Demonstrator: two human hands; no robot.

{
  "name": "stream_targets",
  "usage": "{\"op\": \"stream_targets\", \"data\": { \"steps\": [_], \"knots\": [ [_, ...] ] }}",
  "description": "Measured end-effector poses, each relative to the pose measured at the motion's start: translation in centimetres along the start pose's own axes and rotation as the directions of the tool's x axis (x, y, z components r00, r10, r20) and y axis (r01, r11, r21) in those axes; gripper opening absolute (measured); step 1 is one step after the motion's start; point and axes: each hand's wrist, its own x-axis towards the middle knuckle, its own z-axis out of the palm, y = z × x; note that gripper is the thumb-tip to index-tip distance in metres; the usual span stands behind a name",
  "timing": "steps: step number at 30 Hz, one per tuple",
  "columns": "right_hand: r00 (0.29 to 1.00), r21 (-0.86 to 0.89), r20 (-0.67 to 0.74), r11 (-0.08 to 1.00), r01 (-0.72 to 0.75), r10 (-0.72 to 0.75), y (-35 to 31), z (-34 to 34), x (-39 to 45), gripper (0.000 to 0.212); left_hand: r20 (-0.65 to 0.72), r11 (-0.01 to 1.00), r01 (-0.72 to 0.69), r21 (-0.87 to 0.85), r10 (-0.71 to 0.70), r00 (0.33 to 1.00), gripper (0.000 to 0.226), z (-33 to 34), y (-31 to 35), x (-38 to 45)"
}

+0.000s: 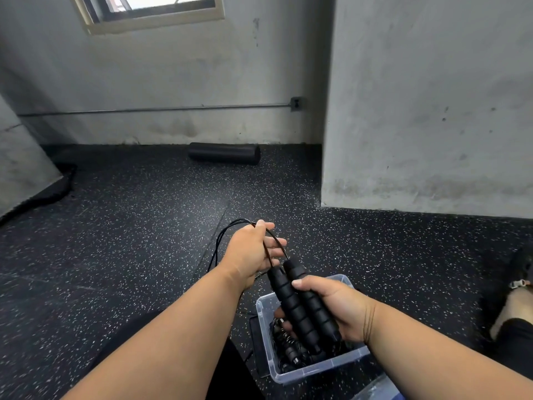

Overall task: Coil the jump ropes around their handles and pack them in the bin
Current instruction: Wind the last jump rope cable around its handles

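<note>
Above bin | right hand grips handles (paired) | left hand holds cord

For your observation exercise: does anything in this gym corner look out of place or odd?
Nothing is damaged or spilled. One stray: a black foam roller lies alone on the floor against the far wall. The jump rope held over the clear bin is not yet coiled; its cord trails loosely.

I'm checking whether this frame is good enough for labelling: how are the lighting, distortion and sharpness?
Head view: soft, even daylight, brightest at the overexposed window; no hard shadows or glare. Wide-angle distortion bends the wall edges and the pipe. Left hand, right hand and handles read fairly sharp; contents of the bin are dark and hard to separate.
</note>
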Motion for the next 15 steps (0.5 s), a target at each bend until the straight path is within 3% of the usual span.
{"op": "stream_targets", "data": {
  "steps": [4, 6, 7, 9, 10, 12, 15],
  "knots": [
    [0.999, -0.079, -0.031, 0.997, 0.009, -0.011, 0.2, -0.7, -0.1, 0.044, -0.014, 0.998, 0.031, 0.046, -0.031, 0.999, 0.04, 0.1, -0.2, -0.1],
    [0.996, -0.166, -0.076, 0.986, 0.022, -0.035, -0.3, -0.8, -0.3, 0.041, -0.043, 0.977, 0.059, 0.206, -0.051, 0.998, 0.048, -0.5, -0.3, 0.0],
    [0.993, -0.237, -0.096, 0.971, 0.039, -0.064, -0.6, -0.9, -0.5, 0.035, -0.061, 0.91, 0.06, 0.409, -0.038, 0.997, 0.055, -1.0, -0.3, 0.1],
    [0.985, -0.418, -0.127, 0.907, 0.056, -0.12, -1.6, -0.9, -1.0, 0.019, -0.117, 0.601, 0.081, 0.795, 0.02, 0.993, 0.066, -2.1, -0.5, 0.1],
    [0.979, -0.536, -0.145, 0.843, 0.046, -0.146, -2.3, -0.9, -1.4, 0.012, -0.142, 0.493, 0.097, 0.865, 0.054, 0.988, 0.07, -2.4, -0.6, 0.0],
    [0.964, -0.77, -0.172, 0.638, -0.002, -0.204, -3.6, -0.7, -2.3, 0.014, -0.136, 0.518, 0.054, 0.854, 0.122, 0.983, 0.082, -2.3, -0.9, -0.1],
    [0.956, -0.938, -0.155, 0.341, -0.063, -0.251, -5.3, -0.3, -3.1, 0.023, 0.198, 0.629, -0.23, 0.743, 0.122, 0.973, 0.075, -1.4, -0.8, -0.7]
  ]
}}
